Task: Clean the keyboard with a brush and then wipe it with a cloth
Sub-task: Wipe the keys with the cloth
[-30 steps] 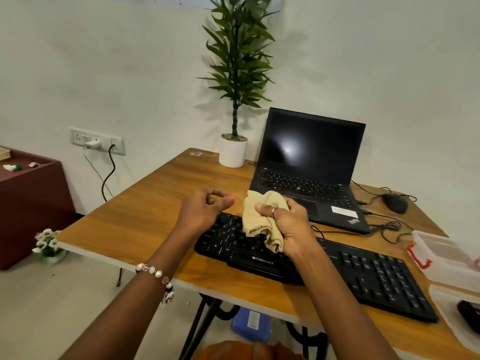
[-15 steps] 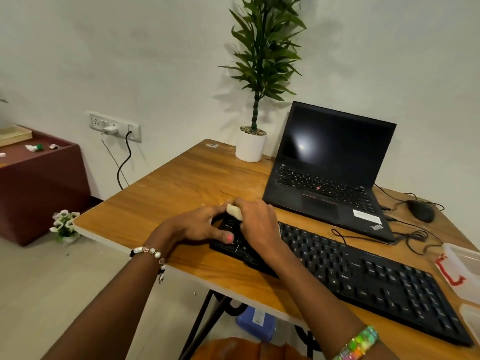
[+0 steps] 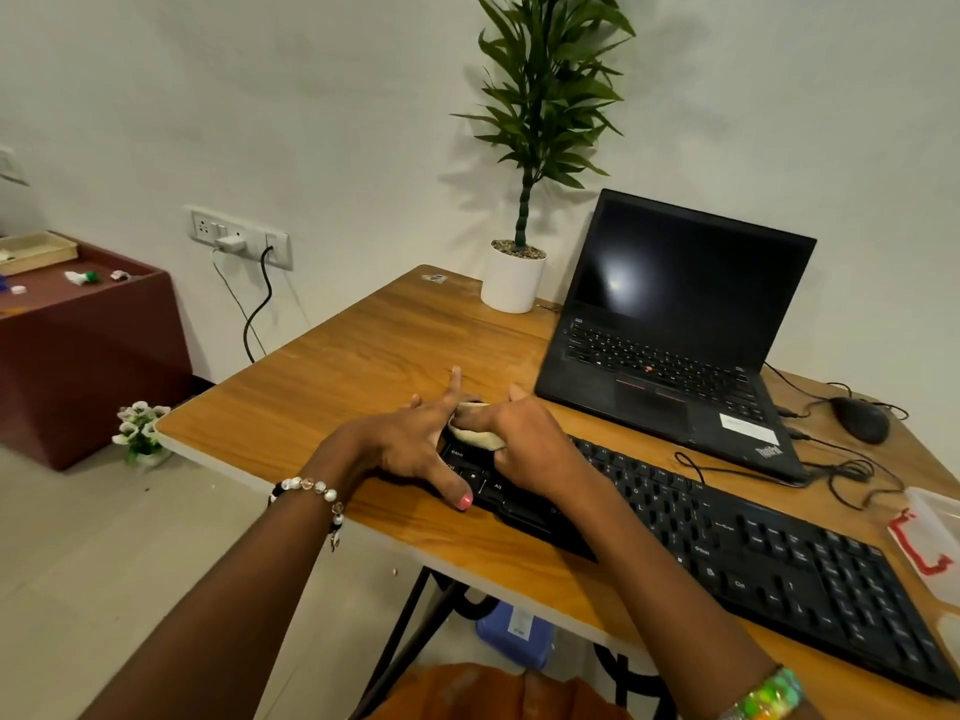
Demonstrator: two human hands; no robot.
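A black keyboard [image 3: 753, 553] lies diagonally on the wooden table [image 3: 337, 376]. My right hand [image 3: 524, 439] presses a beige cloth [image 3: 475, 439] onto the keyboard's left end, its fingers curled over the cloth, which is mostly hidden beneath it. My left hand [image 3: 410, 444] rests with spread, straight fingers on the keyboard's left edge, thumb on the front corner. No brush is in view.
An open black laptop [image 3: 670, 330] stands behind the keyboard, with a potted plant [image 3: 514, 272] to its left. A mouse [image 3: 860, 419] and tangled cables lie at the right, next to a clear plastic box [image 3: 930, 543]. The table's left edge is close to my left hand.
My right hand brought the cloth down from above the keyboard and now presses it on the left end. My left hand uncurled and spread flat on the keyboard's left edge.
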